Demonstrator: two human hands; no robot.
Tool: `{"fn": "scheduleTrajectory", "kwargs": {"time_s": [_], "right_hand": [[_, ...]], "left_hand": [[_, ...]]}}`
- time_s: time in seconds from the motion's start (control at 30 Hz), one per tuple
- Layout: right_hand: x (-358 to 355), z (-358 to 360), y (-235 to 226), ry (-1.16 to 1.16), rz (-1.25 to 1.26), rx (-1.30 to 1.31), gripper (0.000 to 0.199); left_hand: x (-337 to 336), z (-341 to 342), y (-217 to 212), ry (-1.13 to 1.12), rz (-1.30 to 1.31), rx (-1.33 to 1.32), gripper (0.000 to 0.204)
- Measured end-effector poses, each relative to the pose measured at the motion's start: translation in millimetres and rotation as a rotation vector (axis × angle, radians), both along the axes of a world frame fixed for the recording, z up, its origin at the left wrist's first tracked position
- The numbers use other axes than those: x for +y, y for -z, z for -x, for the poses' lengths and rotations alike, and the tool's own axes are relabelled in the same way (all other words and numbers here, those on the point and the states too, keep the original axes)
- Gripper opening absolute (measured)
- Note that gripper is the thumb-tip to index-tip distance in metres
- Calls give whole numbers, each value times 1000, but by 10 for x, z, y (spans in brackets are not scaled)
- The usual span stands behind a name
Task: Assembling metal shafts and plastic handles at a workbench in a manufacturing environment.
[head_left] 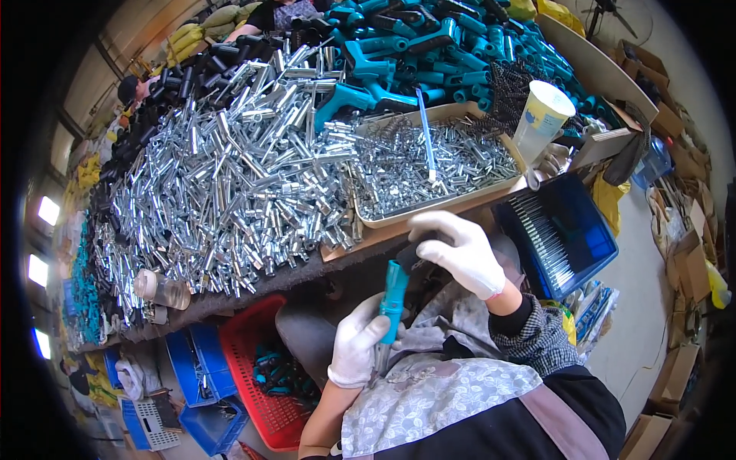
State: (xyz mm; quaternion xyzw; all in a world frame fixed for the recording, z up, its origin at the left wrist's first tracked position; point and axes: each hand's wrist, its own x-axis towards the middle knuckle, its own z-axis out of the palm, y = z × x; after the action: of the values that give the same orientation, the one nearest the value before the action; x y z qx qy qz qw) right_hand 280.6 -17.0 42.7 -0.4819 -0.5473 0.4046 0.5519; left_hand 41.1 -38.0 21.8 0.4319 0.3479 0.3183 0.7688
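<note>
Near the left corner of the surface point(238, 299), by its front edge, a clear jar point(172, 293) lies on its side, and a heap of shiny metal tubes point(222, 176) spreads from there back toward the far edge. Below the front edge stands a red basket point(264, 418) with teal and black pieces inside. To its right, in front of the surface and off it, the left hand point(357, 345) holds a teal part point(393, 295), its thumb and fingers closed around the lower portion; the part stands nearly upright, its top leaning slightly right. The step in hand seems to be handling this single part, the left hand steadying it; working at its upper end would call for a firm left grip and a careful closing of the right fingers. The left forearm comes up from the lower edge, wrist bent inward. Farther right, the right hand point(464, 253) hovers above and beside the part, its forearm angled up and left, thumb and forefinger apart; whether the dark patch beneath them is a piece, I cannot tell. Behind it, at the front edge, a tray point(475, 196) carries small metal pieces, with a cup point(540, 119) near its right end.
</note>
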Motion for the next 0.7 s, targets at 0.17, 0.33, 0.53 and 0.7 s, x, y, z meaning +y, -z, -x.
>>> {"fn": "scheduleTrajectory", "kwargs": {"time_s": [0.17, 0.33, 0.53, 0.7], "right_hand": [[57, 70, 122, 92, -191, -133, 39], [18, 138, 203, -100, -241, -201, 39], [-143, 315, 364, -166, -352, -227, 50], [-24, -51, 25, -509, -221, -163, 26]], "left_hand": [[3, -58, 70, 93, 92, -38, 72], [16, -37, 152, 35, 239, -208, 72], [101, -184, -69, 30, -45, -53, 86], [104, -153, 207, 67, -574, 294, 88]]}}
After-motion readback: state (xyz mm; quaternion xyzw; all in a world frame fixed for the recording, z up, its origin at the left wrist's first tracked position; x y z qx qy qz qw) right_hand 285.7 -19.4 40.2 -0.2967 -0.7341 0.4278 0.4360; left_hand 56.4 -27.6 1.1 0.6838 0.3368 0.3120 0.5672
